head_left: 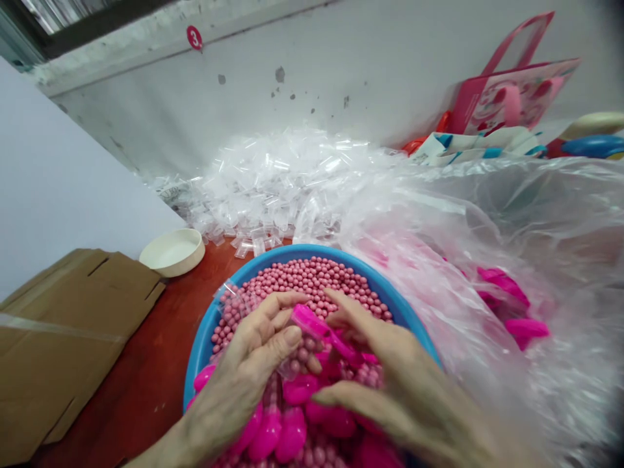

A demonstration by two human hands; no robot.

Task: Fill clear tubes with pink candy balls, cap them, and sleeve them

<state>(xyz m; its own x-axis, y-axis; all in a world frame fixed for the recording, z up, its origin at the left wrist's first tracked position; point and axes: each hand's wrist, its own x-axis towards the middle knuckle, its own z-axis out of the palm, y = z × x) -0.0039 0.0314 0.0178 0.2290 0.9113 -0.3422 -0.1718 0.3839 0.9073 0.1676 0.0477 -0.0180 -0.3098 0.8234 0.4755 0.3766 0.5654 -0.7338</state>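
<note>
My left hand (258, 357) is closed around a small clear plastic container (299, 354) holding pink beads, above the blue basin (195, 351). A bright magenta plastic piece (309, 320) lies across the top of that container; whether the two are joined I cannot tell. Beside it, my right hand (390, 364) has its thumb and fingers spread wide, with the fingers close to the magenta plastic. Pink round beads (312, 279) fill the far part of the basin. Several clear containers with magenta rounded ends (292, 432) lie on the beads under my hands.
Behind the basin lies a heap of small clear plastic pieces (273, 188) against the wall. A large clear bag (439, 227) with magenta parts (504, 289) spreads at the right. On the left are a cream shallow dish (173, 253) and a cardboard box (73, 344) on the red table (151, 364).
</note>
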